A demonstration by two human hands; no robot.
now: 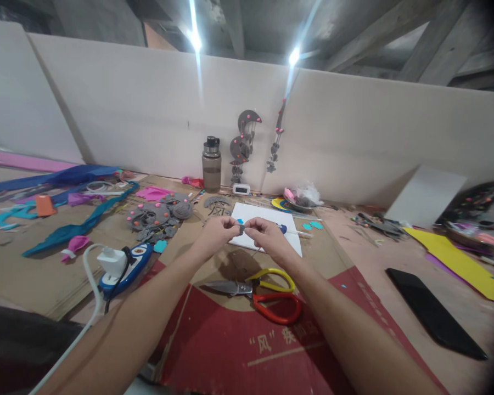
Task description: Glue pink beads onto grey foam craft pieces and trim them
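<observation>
Between both hands is a small grey piece, perhaps felt or foam, held above a white sheet. My left hand pinches it from the left between thumb and fingertips. From the other side, my right hand has thumb and forefinger closed on its edge. A thin thread seems to hang below the fingers. Under my wrists lie scissors with one yellow and one red handle, on a red and brown cardboard sheet. Blue scraps rest right of the white sheet.
A power strip with a plugged charger and white cable lies left, near grey decorations with pink dots. A water bottle stands by the back wall. At right are a black phone and yellow sheet.
</observation>
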